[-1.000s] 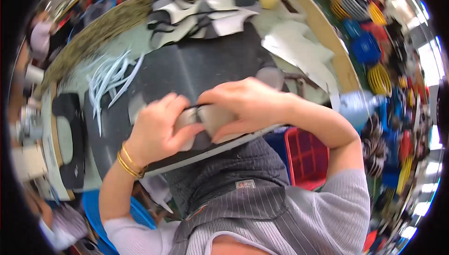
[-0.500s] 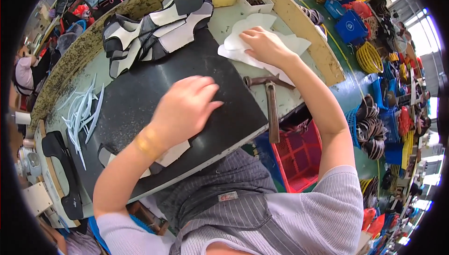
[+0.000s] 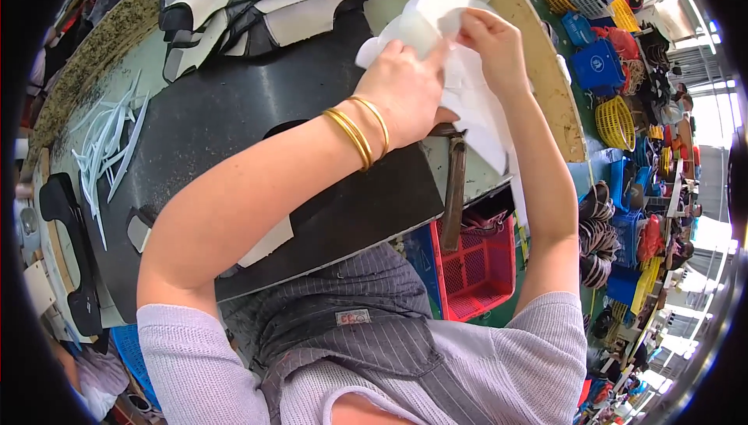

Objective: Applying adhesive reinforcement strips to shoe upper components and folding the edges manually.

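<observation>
A pile of thin white cut pieces (image 3: 481, 105) lies at the right of the workbench, with a curved-edged white piece (image 3: 446, 6) raised at its top. My right hand (image 3: 497, 49) pinches the edge of that raised piece between thumb and fingers. Against the pile's left side rests my left hand (image 3: 401, 91), its fingers stretched over the white pieces and its thumb apart. Just below the hands is a hammer (image 3: 454, 191), its handle reaching over the bench edge and its head partly covered. Beneath my left forearm, a white-and-black shoe-upper piece (image 3: 270, 243) shows in part on the black mat (image 3: 366, 222).
Stacked black-and-white shoe-upper pieces (image 3: 292, 8) sit at the back of the mat. Pale blue strips (image 3: 100, 148) and a curved black piece (image 3: 72, 242) are at the left. A red crate (image 3: 477, 273) stands below the bench; a raised rim (image 3: 538, 51) borders the bench.
My left hand has moved right from over the mat to the white pieces. My right hand has gone from lying on them to pinching one, now raised. The view has shifted.
</observation>
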The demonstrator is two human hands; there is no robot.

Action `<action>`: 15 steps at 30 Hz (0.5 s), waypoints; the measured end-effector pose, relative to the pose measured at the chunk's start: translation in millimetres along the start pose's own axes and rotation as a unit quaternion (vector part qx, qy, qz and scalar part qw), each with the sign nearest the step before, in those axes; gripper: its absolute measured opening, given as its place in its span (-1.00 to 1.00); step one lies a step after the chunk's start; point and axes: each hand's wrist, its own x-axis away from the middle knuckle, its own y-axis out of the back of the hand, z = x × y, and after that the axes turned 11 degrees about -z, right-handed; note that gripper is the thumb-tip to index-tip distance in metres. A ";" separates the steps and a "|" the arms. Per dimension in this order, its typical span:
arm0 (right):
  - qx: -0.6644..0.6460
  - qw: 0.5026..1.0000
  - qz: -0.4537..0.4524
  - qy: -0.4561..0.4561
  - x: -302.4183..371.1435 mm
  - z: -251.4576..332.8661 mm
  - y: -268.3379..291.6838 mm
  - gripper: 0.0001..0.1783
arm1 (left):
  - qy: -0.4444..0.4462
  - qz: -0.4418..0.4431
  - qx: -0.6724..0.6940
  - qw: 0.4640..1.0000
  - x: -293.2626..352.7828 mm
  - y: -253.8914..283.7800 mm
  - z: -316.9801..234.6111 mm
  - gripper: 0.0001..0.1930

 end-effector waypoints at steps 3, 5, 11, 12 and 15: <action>-0.194 0.966 -0.173 -0.008 -22.1 9.8 29.8 -0.76 | 0.025 0.021 -0.041 0.999 10.2 -16.0 5.3 -0.34; -0.185 0.930 -0.297 0.109 -28.6 31.2 48.6 -0.76 | 0.036 0.130 -0.034 0.990 4.8 -4.1 6.5 -0.31; 0.278 0.824 0.018 0.493 119.1 96.0 9.4 -0.71 | 0.218 -0.144 0.673 0.692 69.1 51.4 -30.8 -0.11; 0.293 0.806 0.083 0.508 153.5 107.4 -1.2 -0.65 | 0.242 -0.177 0.658 0.691 93.6 64.0 -42.0 -0.28; 0.289 0.803 0.130 0.505 215.1 132.2 -12.6 -0.46 | 0.348 -0.088 0.631 0.688 185.4 91.0 -61.6 -0.68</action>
